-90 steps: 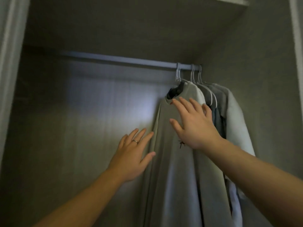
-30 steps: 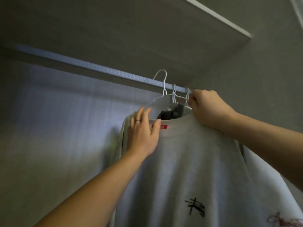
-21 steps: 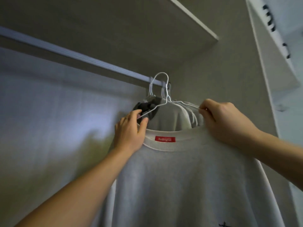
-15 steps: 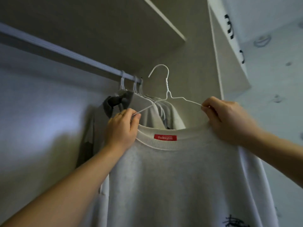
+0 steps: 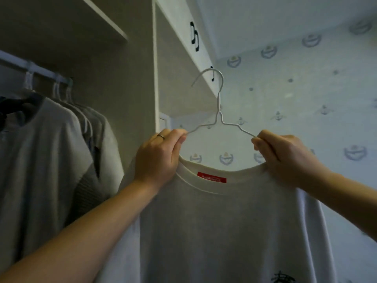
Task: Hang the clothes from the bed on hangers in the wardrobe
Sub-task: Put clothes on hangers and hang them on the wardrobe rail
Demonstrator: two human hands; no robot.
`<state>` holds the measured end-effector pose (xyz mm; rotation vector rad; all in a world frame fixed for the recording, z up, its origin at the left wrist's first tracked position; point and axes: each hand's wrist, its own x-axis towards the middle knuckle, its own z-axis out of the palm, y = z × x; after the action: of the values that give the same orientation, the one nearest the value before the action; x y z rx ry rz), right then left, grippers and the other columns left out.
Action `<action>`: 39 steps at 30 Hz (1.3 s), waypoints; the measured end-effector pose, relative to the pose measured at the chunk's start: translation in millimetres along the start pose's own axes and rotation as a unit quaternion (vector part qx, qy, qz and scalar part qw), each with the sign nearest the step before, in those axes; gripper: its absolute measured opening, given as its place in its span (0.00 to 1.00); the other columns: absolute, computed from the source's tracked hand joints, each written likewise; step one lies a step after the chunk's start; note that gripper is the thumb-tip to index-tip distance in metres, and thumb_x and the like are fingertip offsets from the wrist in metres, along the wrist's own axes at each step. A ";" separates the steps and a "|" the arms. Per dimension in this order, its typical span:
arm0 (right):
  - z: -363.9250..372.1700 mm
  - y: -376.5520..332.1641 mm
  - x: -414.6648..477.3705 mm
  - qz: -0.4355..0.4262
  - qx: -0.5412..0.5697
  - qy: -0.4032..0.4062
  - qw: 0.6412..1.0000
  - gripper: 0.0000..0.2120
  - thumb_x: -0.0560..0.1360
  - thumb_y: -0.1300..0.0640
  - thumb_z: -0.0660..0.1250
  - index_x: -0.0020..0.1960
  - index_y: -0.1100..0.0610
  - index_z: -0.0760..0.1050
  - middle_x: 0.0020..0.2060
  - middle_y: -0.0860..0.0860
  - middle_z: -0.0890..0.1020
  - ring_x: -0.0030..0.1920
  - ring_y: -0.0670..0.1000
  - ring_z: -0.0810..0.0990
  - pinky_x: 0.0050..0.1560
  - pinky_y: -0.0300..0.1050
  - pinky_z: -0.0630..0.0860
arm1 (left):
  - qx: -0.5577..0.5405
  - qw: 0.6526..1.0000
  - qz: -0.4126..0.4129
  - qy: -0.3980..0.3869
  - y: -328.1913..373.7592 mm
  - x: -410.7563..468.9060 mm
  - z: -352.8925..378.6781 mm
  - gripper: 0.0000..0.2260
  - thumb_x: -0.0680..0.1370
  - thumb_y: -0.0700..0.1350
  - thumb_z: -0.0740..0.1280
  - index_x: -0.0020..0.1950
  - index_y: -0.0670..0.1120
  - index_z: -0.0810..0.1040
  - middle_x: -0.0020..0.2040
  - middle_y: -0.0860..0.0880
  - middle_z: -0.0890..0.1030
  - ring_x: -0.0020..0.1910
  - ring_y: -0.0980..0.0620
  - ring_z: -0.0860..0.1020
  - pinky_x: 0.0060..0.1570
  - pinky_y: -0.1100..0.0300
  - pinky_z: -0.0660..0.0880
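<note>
Fingers (image 5: 177,140) of my left hand (image 5: 157,158) and right hand (image 5: 285,158) pinch the hanger (image 5: 219,111) and shirt (image 5: 224,221), now outside the wardrobe (image 5: 132,88).

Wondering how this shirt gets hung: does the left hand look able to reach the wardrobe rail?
Likely yes: open space lies between left hand and rail, though it grips the hanger and shirt.

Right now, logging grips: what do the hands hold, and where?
The shirt on its hanger: left hand at one shoulder end, right hand at the other.
</note>
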<state>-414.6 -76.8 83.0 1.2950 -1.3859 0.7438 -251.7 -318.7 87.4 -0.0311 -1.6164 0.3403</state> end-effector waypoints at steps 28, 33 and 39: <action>-187.2 262.0 -287.9 0.346 -0.180 -0.259 0.884 0.18 0.78 0.41 0.54 0.38 0.50 0.72 0.30 0.45 0.76 0.34 0.41 0.76 0.37 0.34 0.69 | -0.343 0.924 -0.106 -0.132 334.7 -73.1 383.3 0.14 0.82 0.50 0.57 0.48 0.42 0.77 0.42 0.43 0.80 0.41 0.42 0.76 0.42 0.49 0.72; -179.6 298.0 -354.9 0.433 -0.195 -0.259 0.841 0.18 0.80 0.46 0.57 0.38 0.56 0.72 0.30 0.50 0.76 0.34 0.47 0.75 0.38 0.43 0.70 | -0.395 0.897 -0.080 -0.181 385.1 -109.7 477.6 0.18 0.82 0.57 0.56 0.43 0.44 0.73 0.38 0.47 0.76 0.37 0.45 0.73 0.38 0.55 0.65; -171.5 315.3 -421.4 0.538 -0.218 -0.248 0.776 0.15 0.81 0.47 0.57 0.39 0.53 0.72 0.32 0.46 0.76 0.36 0.44 0.75 0.38 0.37 0.69 | -0.484 0.841 -0.030 -0.238 456.2 -146.2 568.2 0.16 0.81 0.58 0.57 0.40 0.49 0.67 0.37 0.51 0.71 0.37 0.48 0.70 0.37 0.56 0.62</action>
<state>-725.8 278.8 -205.3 0.1975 -2.6021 0.7301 -880.9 -29.7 -182.6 -0.7151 -2.1288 -0.6023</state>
